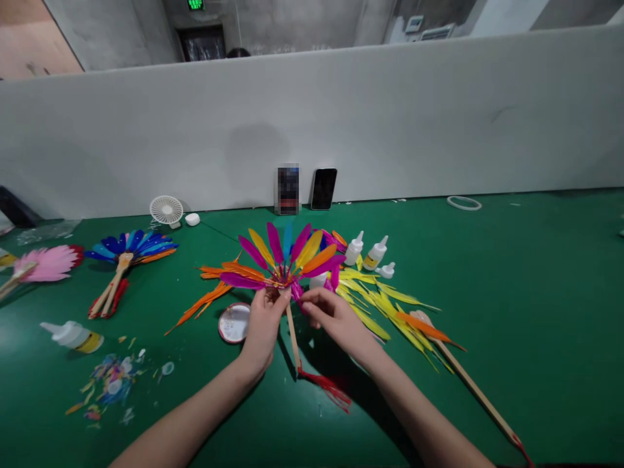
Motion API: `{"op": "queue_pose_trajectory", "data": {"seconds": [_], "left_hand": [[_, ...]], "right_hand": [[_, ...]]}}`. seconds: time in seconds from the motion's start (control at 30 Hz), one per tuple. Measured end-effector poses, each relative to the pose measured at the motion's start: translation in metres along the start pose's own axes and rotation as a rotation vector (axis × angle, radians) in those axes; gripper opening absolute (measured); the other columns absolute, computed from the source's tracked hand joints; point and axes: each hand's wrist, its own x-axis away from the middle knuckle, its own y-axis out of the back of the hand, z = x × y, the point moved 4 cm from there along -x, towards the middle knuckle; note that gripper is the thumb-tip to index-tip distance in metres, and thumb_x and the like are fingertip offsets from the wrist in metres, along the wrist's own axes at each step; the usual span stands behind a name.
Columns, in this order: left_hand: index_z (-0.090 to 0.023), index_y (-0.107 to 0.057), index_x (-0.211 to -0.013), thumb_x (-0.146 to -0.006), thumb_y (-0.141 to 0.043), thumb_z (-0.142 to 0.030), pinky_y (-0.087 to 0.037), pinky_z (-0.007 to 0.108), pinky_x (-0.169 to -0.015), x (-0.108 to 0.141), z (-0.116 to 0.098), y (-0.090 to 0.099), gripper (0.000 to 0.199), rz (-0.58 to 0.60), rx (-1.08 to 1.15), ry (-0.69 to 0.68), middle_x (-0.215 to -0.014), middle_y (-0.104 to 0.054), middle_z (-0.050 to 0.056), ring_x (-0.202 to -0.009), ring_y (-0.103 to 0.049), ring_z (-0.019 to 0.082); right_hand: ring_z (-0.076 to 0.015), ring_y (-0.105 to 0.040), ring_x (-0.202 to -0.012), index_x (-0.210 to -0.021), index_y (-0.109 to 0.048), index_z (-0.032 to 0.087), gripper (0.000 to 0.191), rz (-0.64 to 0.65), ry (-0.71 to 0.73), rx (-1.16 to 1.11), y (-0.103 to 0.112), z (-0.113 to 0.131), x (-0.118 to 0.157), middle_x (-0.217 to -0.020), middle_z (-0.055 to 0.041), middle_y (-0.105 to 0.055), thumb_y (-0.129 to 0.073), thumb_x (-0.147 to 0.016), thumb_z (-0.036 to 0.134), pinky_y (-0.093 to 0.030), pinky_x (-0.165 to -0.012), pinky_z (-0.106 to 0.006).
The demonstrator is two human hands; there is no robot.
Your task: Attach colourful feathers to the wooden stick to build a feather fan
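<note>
A feather fan (279,257) with magenta, yellow, orange and blue feathers stands over the middle of the table, its wooden handle (294,335) pointing down towards me. From the handle's end trails a red tassel (327,388). My left hand (263,325) pinches the fan where feathers and handle meet. At the right of that joint, my right hand (331,315) has its fingers closed on a shiny magenta strip (297,290) beside the fan's base. A round white lid (234,323) with a dark red rim lies by my left hand.
Loose orange feathers (207,296) and yellow feathers (375,299) flank the fan. White glue bottles (375,253) stand behind; another bottle (73,336) lies left near colourful scraps (114,383). A blue feather fan (127,247), a wooden handle (475,383) and two phones (324,188) are around.
</note>
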Motion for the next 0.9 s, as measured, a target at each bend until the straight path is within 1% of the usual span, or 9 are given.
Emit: {"op": "queue_pose_trajectory", "data": {"seconds": [0.07, 0.13, 0.23, 0.3, 0.4, 0.6, 0.77, 0.9], "left_hand": [[-0.015, -0.058, -0.072, -0.056, -0.07, -0.026, -0.042, 0.028, -0.074, 0.004, 0.003, -0.003, 0.023, 0.018, -0.019, 0.025, -0.07, -0.065, 0.0, -0.073, -0.059, 0.015], [-0.015, -0.058, -0.072, -0.054, -0.071, -0.026, -0.043, 0.029, -0.074, 0.008, 0.004, -0.006, 0.025, 0.033, -0.037, 0.049, -0.069, -0.066, 0.001, -0.076, -0.06, 0.017], [-0.015, -0.059, -0.071, -0.053, -0.071, -0.025, -0.043, 0.029, -0.074, 0.012, 0.007, -0.01, 0.024, 0.081, -0.057, 0.085, -0.069, -0.067, 0.002, -0.076, -0.061, 0.018], [-0.014, -0.061, -0.07, -0.053, -0.071, -0.025, -0.044, 0.028, -0.07, 0.013, 0.009, -0.011, 0.022, 0.126, -0.074, 0.108, -0.067, -0.067, 0.003, -0.073, -0.061, 0.018], [-0.013, -0.063, -0.066, -0.053, -0.072, -0.025, -0.043, 0.026, -0.06, 0.012, 0.011, -0.011, 0.02, 0.163, -0.091, 0.125, -0.062, -0.066, 0.002, -0.063, -0.059, 0.016], [-0.013, -0.061, -0.057, -0.05, -0.074, -0.023, -0.039, 0.022, -0.049, 0.012, 0.008, -0.012, 0.017, 0.163, -0.103, 0.125, -0.05, -0.058, -0.002, -0.05, -0.051, 0.011], [-0.014, -0.063, -0.065, -0.052, -0.073, -0.023, -0.039, 0.022, -0.049, 0.013, 0.007, -0.013, 0.019, 0.167, -0.095, 0.105, -0.056, -0.06, -0.002, -0.051, -0.051, 0.011], [-0.014, -0.063, -0.064, -0.052, -0.073, -0.022, -0.04, 0.023, -0.052, 0.013, 0.008, -0.014, 0.017, 0.165, -0.08, 0.099, -0.053, -0.059, -0.002, -0.053, -0.053, 0.012]], "right_hand": [[-0.0108, -0.049, -0.049, -0.073, -0.055, 0.018, 0.022, -0.073, -0.041, -0.184, 0.002, -0.003, -0.001, -0.057, 0.004, -0.054, -0.06, -0.064, 0.038, -0.041, -0.05, -0.025], [-0.0112, -0.053, -0.053, -0.07, -0.057, 0.017, 0.029, -0.138, -0.076, -0.314, 0.004, -0.004, -0.002, -0.059, 0.0023, -0.058, -0.066, -0.058, 0.042, -0.043, -0.053, -0.025], [-0.0119, -0.056, -0.055, -0.067, -0.06, 0.016, 0.034, -0.19, -0.131, -0.426, 0.004, -0.006, 0.0, -0.06, 0.0006, -0.062, -0.073, -0.051, 0.043, -0.045, -0.056, -0.026], [-0.0124, -0.057, -0.056, -0.066, -0.061, 0.016, 0.035, -0.21, -0.153, -0.466, 0.005, -0.007, 0.0, -0.059, 0.0002, -0.063, -0.075, -0.048, 0.042, -0.046, -0.057, -0.026], [-0.0138, -0.059, -0.057, -0.065, -0.063, 0.015, 0.035, -0.213, -0.171, -0.486, 0.005, -0.007, 0.001, -0.058, -0.0004, -0.064, -0.076, -0.046, 0.042, -0.047, -0.058, -0.027], [-0.0151, -0.059, -0.059, -0.064, -0.064, 0.016, 0.032, -0.197, -0.151, -0.452, 0.006, -0.006, 0.001, -0.059, -0.0015, -0.065, -0.075, -0.049, 0.042, -0.048, -0.059, -0.028], [-0.0144, -0.059, -0.059, -0.064, -0.063, 0.016, 0.033, -0.194, -0.147, -0.443, 0.006, -0.006, 0.001, -0.06, -0.0017, -0.065, -0.075, -0.049, 0.044, -0.048, -0.059, -0.028], [-0.0136, -0.057, -0.057, -0.063, -0.062, 0.016, 0.035, -0.212, -0.146, -0.437, 0.006, -0.006, 0.0, -0.058, -0.0002, -0.062, -0.075, -0.048, 0.045, -0.047, -0.058, -0.028]]}}
